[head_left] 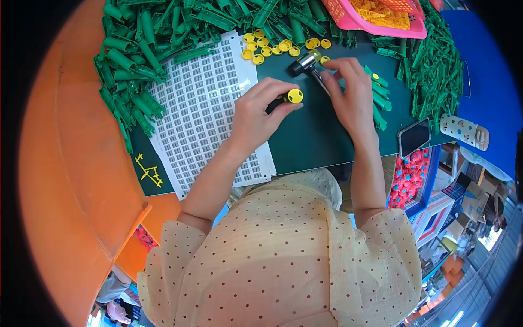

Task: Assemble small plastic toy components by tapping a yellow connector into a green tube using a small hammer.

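The left hand (260, 111) is below and left of the hammer (305, 64), its thumb and forefinger pinching a capped piece (295, 96). The piece's round yellow end faces up, just below the hammer's head; the rest is mostly hidden in the grip. The other fingers curl in behind the forefinger.

The right hand (351, 92) is just right of the hammer, fingers bent toward it and thumb pointing at its handle. The fingertips come near a loose yellow cap (325, 60) beside the hammer's head. Whether they grip the handle cannot be told.

The left forearm slants up and rightward toward the hammer from the lower left; the right forearm rises more steeply from below and right of it, the wrist leaning in.

The tabletop (316, 139) is dark green. More yellow caps (266, 51) lie left of and above the hammer, some on the edge of a printed sheet (190, 109) farther left. A pile of green parts (144, 27) spreads beyond these. Right of the hammer, past the right hand, lie a few green tubes (379, 102); farther right and lower is a phone (414, 138). A pink basket (376, 28) stands above and right of the hammer.
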The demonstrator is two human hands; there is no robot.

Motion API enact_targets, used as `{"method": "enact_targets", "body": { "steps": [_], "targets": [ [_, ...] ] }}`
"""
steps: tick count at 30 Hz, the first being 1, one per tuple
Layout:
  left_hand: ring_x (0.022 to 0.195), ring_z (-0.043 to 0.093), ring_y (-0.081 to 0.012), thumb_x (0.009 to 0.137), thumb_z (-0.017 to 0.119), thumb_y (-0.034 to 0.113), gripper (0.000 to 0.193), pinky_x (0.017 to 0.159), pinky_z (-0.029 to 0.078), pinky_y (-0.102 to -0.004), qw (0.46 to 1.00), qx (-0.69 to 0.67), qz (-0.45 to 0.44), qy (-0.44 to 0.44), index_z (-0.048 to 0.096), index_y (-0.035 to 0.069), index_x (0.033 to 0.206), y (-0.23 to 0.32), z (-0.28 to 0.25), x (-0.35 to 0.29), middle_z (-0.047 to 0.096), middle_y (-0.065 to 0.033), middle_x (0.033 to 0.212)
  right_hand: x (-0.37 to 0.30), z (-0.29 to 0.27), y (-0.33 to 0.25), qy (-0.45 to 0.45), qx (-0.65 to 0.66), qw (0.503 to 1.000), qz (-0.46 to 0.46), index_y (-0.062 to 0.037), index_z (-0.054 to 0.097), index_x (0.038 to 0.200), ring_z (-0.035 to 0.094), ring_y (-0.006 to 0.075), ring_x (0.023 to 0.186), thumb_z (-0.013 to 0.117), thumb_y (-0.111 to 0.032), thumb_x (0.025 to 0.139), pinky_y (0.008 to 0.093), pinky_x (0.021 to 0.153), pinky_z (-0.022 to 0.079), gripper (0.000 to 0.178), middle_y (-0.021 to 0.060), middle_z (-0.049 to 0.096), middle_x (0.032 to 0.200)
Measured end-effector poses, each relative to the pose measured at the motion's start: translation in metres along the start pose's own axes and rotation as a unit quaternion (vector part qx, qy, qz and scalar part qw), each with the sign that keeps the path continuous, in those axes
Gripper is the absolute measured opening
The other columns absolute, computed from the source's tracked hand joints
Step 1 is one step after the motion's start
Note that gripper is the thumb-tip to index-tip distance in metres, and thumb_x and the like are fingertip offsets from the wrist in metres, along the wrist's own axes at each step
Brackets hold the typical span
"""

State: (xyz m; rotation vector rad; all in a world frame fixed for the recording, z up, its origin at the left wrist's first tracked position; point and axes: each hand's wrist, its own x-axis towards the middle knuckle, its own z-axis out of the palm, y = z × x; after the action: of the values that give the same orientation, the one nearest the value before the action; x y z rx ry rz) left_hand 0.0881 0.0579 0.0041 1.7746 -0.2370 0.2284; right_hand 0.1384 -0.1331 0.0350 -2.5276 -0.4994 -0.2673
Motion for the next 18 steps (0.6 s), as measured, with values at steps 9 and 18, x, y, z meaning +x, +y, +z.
{"method": "enact_targets", "body": {
  "steps": [9,18],
  "targets": [
    [0.085,0.063,-0.0130,0.074,0.077,-0.004,0.033,0.075,0.052,-0.0231,0.999,-0.005,-0.029,-0.033,0.069,0.004,0.106,0.000,0.000,-0.001,0.064,-0.0055,0.098,-0.022,0.011,-0.007,-0.006,-0.190,0.982,0.007,-0.0072,0.061,0.093,0.055,0.0250,0.084,0.074,-0.016,0.079,0.0375,0.070,0.041,0.021,0.0069,0.055,0.093],
    [0.084,0.064,-0.0139,0.075,0.076,-0.005,0.033,0.074,0.053,-0.0234,0.999,-0.002,-0.030,-0.030,0.068,0.003,0.105,-0.002,0.000,-0.003,0.064,-0.0059,0.097,-0.030,-0.048,-0.032,-0.025,0.172,0.976,0.130,0.0003,0.059,0.110,0.056,0.0196,0.060,0.062,-0.014,0.094,0.0315,0.059,0.047,0.022,0.0114,0.060,0.077]
  ]
}}
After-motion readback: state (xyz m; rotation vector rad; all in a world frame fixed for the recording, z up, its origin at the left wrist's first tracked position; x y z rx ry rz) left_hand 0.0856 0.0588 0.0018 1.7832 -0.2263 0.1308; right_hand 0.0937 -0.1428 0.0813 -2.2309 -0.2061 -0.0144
